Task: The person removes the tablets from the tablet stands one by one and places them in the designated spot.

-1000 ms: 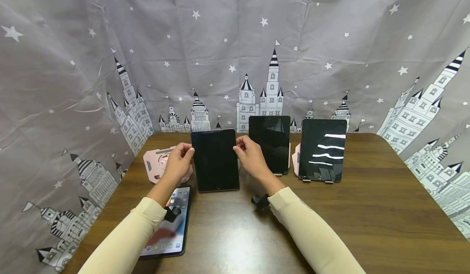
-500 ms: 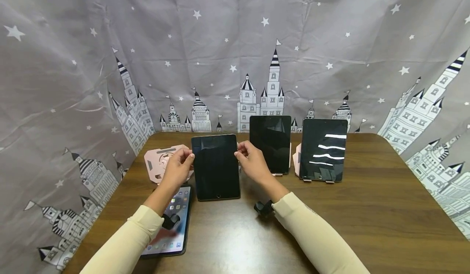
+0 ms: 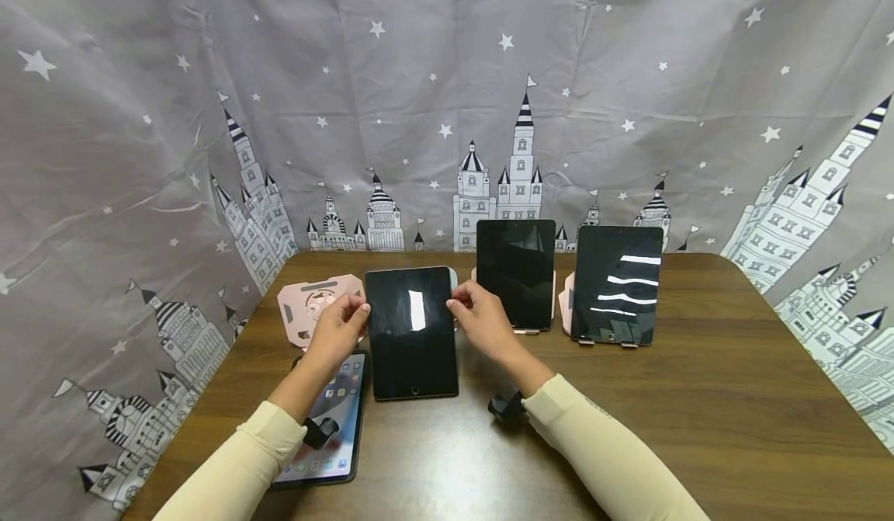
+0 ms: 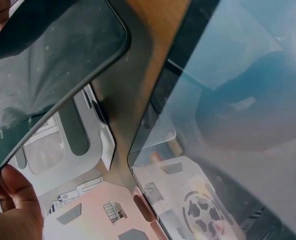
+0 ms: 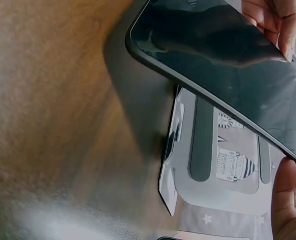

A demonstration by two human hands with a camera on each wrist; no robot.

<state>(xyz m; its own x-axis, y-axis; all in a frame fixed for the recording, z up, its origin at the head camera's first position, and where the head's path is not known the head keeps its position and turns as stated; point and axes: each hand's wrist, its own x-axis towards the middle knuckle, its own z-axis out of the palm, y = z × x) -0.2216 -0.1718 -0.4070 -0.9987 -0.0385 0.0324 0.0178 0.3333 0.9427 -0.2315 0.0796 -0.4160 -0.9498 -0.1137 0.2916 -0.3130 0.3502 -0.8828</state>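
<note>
A tablet (image 3: 414, 342) with a dark screen and a round home button is held upright by both hands, leaning slightly back. My left hand (image 3: 338, 325) pinches its left edge near the upper part. On the opposite edge, my right hand (image 3: 483, 317) pinches with thumb and fingers. Behind the tablet stands a silver stand (image 5: 187, 185) with a cut-out middle and a bent lip at its bottom; the right wrist view shows a gap between the two. In the head view the tablet hides most of that stand.
Left of the held tablet is a pink stand (image 3: 310, 303). In front of it lies a larger tablet (image 3: 345, 416) with a lit screen, under my left forearm. Rightward, a dark tablet (image 3: 515, 276) and another dark tablet (image 3: 618, 284) lean on pink stands. A castle-print curtain (image 3: 433, 117) hangs behind the table.
Both hands have brought the tablet lower and nearer in the head view, and a bright reflection now shows on its screen. The other tablets and stands have stayed put.
</note>
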